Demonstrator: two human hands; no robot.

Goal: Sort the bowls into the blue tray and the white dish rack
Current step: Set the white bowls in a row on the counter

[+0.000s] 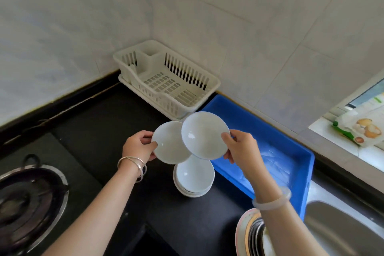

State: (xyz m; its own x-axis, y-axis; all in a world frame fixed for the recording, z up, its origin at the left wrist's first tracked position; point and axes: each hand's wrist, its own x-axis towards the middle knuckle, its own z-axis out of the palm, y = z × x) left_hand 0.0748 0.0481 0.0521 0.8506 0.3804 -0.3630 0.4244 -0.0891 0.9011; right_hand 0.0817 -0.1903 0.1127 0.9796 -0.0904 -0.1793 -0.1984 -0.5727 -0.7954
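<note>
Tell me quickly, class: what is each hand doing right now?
Left hand: fingers grip the rim of a white bowl.
Right hand: fingers grip the rim of a second white bowl.

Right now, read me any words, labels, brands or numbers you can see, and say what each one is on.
No text here can be read.
Packet at far right: printed, with food pictures, lettering too blurred to read.
Sheet behind it: green mark, too blurred to read.
Left-hand bowl, right-hand bowl, rack, tray: no markings show.
</note>
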